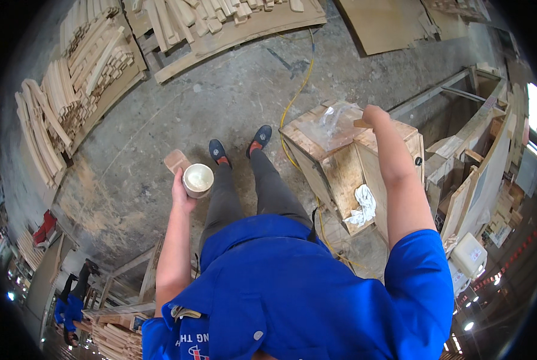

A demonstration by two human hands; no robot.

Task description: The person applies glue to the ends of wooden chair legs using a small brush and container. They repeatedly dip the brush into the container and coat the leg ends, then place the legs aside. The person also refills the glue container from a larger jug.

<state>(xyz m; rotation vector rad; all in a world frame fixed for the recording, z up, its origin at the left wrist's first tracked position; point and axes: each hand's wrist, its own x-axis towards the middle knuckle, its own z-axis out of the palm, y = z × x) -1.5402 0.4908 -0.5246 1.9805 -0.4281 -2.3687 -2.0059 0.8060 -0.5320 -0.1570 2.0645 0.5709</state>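
Below, we look down on a person in a blue shirt standing beside a plywood crate (364, 174), which serves as our landmark. Our left hand (181, 195), held well to the left of the crate, has its grip clamped on a pale round wooden piece (197, 179) with a flat wooden block (176, 160) pressed behind it; we judge the two are carried together to keep them aligned. Our right hand (375, 114) rests over the crate's top, grip closed about a small wooden piece (361, 123), just beside a crumpled clear plastic sheet (334, 120) lying on the top. Inside the crate's open side sits a white rag (364, 205). A yellow cable (301, 84) runs across the concrete floor (220, 102) behind the crate and passes close to the feet, a likely snag. Beyond it, stacks of curved wooden slats (70, 90) lie well apart on the far left.
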